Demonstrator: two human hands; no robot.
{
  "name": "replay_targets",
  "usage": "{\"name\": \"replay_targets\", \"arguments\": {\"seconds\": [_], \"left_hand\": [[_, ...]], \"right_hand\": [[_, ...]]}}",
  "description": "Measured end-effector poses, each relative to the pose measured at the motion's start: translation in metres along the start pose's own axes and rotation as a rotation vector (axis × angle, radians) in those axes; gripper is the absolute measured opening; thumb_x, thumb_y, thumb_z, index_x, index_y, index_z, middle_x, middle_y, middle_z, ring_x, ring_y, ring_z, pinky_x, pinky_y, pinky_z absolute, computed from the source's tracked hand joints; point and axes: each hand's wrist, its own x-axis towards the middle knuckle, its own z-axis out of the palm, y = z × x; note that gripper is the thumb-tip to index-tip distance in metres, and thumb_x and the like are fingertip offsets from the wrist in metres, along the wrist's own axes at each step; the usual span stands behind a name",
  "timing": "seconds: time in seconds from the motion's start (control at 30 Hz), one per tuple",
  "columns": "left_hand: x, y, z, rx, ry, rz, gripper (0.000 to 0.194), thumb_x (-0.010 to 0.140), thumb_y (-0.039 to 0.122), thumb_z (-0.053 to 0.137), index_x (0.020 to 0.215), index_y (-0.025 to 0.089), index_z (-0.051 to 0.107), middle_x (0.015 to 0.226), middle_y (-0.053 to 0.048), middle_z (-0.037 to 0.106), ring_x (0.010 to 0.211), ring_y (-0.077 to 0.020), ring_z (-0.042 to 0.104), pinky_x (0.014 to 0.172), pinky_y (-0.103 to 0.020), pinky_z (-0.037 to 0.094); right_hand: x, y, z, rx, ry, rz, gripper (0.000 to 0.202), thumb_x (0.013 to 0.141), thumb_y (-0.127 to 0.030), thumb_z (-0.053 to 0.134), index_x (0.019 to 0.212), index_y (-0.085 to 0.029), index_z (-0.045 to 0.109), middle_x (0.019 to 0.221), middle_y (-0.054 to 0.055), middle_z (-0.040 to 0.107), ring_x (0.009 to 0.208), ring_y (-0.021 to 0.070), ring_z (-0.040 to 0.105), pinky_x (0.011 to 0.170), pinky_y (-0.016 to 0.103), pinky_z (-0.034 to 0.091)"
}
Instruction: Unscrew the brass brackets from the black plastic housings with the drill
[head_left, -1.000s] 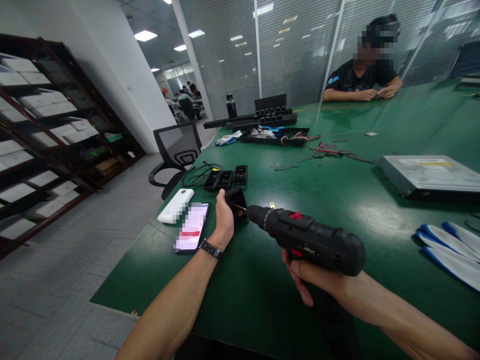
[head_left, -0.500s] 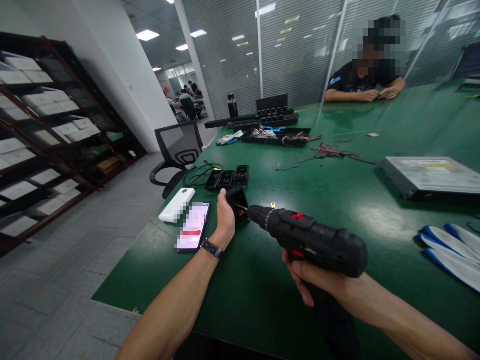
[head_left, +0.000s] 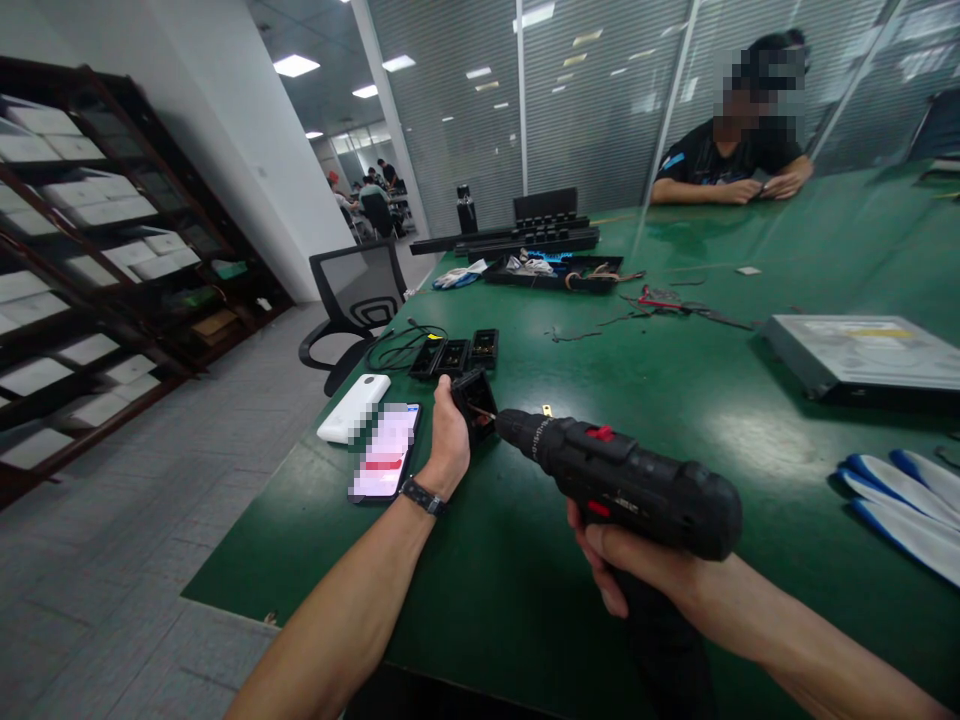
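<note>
My left hand [head_left: 451,436] grips a small black open-fronted box [head_left: 477,392], tilted so its hollow faces the drill. A black cordless drill [head_left: 637,475] with red buttons is in my right hand [head_left: 622,570], fingers wrapped round its handle. The drill's thin bit points left and reaches into the box; its tip is hard to make out inside. Behind the held box stand several similar black boxes [head_left: 484,346] with small brass-coloured parts in them. A small brass-coloured piece [head_left: 547,411] lies on the table just beyond the drill's chuck.
Left of my hand lie a phone [head_left: 386,455] and a white power bank [head_left: 352,408]. A silver-topped metal case [head_left: 874,350] and white-blue gloves [head_left: 904,500] are at the right. Farther back sits a black tray [head_left: 555,272] of cables. A person [head_left: 727,150] sits across the green table.
The drill has shifted very slightly right and down in view. The held box has tipped a little, while both hands keep their grips.
</note>
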Motion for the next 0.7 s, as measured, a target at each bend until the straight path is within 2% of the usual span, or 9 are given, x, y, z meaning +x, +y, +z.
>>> {"name": "replay_targets", "arguments": {"seconds": [0.1,0.23,0.4,0.53,0.7], "left_hand": [[0.0001,0.0014,-0.0008,-0.001,-0.024,-0.001,0.060,0.105,0.074,0.054,0.102,0.018,0.077,0.086,-0.006,0.078,0.070,-0.0186,0.071,0.063,-0.028,0.056],[0.0013,0.0027,-0.0026,0.035,-0.058,0.010,0.067,0.101,0.082,0.056,0.092,0.019,0.076,0.076,-0.006,0.074,0.063,-0.0181,0.065,0.057,-0.028,0.049],[-0.0010,0.0072,-0.0018,0.082,-0.096,0.024,0.076,0.100,0.088,0.052,0.091,0.017,0.080,0.084,-0.014,0.080,0.071,-0.0222,0.071,0.058,-0.030,0.049],[-0.0010,0.0079,-0.0015,0.052,-0.101,0.021,0.070,0.100,0.084,0.053,0.089,0.021,0.080,0.084,-0.016,0.080,0.078,-0.0288,0.076,0.063,-0.037,0.056],[0.0033,0.0022,-0.0037,0.028,-0.138,-0.002,0.069,0.104,0.079,0.048,0.086,0.020,0.078,0.076,-0.014,0.078,0.074,-0.0274,0.077,0.068,-0.036,0.061]], "right_hand": [[0.0008,0.0011,0.0000,0.031,0.002,-0.003,0.017,0.105,-0.035,0.069,0.113,-0.021,0.065,0.077,-0.002,0.070,0.059,0.0141,0.066,0.071,0.033,0.053],[0.0026,0.0009,0.0008,0.113,0.001,0.013,0.020,0.103,-0.036,0.072,0.114,-0.021,0.066,0.079,-0.002,0.070,0.058,0.0131,0.066,0.075,0.035,0.054],[0.0032,-0.0040,0.0029,0.369,0.029,0.095,0.029,0.094,-0.041,0.080,0.111,-0.020,0.070,0.081,-0.001,0.069,0.057,0.0150,0.066,0.062,0.033,0.052],[0.0038,-0.0031,0.0028,0.548,0.053,0.130,0.030,0.091,-0.041,0.081,0.109,-0.018,0.071,0.081,-0.001,0.068,0.054,0.0141,0.062,0.058,0.034,0.053],[0.0047,-0.0043,0.0023,0.474,0.044,0.105,0.027,0.093,-0.040,0.079,0.107,-0.018,0.071,0.080,0.000,0.068,0.055,0.0150,0.064,0.058,0.034,0.052]]}}
